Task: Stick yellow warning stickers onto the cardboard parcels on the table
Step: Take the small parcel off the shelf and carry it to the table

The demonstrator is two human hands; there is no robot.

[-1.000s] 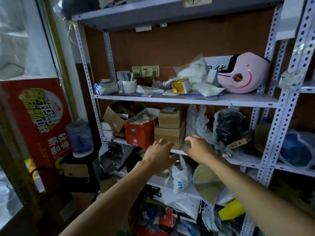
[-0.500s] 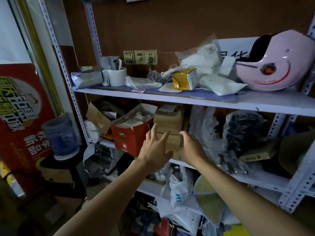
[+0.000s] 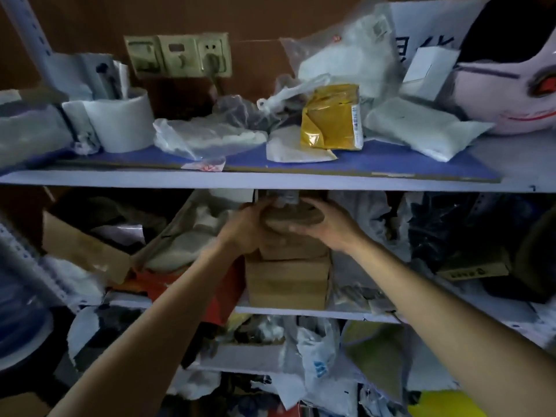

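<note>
1. Up on the middle shelf, both arms reached in, left hand (image 3: 240,233) and right hand (image 3: 331,227) clasped around opposite sides of the upper cardboard parcel (image 3: 293,233).
2. Wrapped over the parcel's left face with fingers curled across its top edge: the left hand, closed on the box.
3. Pressed against the parcel's right face with the thumb in front and the fingers (image 3: 310,216) folded over the top: the right hand, likewise gripping.
4. Sat between the two palms, directly atop a larger cardboard parcel (image 3: 287,284) just below the hands; could not tell whether lifted clear or still touching it, blurred at the seam.
5. Stood on the shelf board (image 3: 301,311) beneath both wrists, that lower box.
6. Lay to the left of the left hand, a red carton (image 3: 156,284) stuffed with pale wrapping, and farther left an open brown box (image 3: 84,251) tilted on its side.
7. Crowded to the right of the right hand, clear plastic bags (image 3: 370,215) and a dark bundle (image 3: 445,227).
8. Rested above the hands, on the upper shelf (image 3: 270,179), a yellow packet (image 3: 331,118), white mailer bags (image 3: 421,127), a white cup (image 3: 120,121) and part of a pink helmet (image 3: 517,94) far to the upper right.
9. Showed behind those, over the left hand, a wall socket strip (image 3: 180,54).
10. Hung below both forearms, more bags and a white carrier bag (image 3: 316,353) on the lower shelves.
</note>
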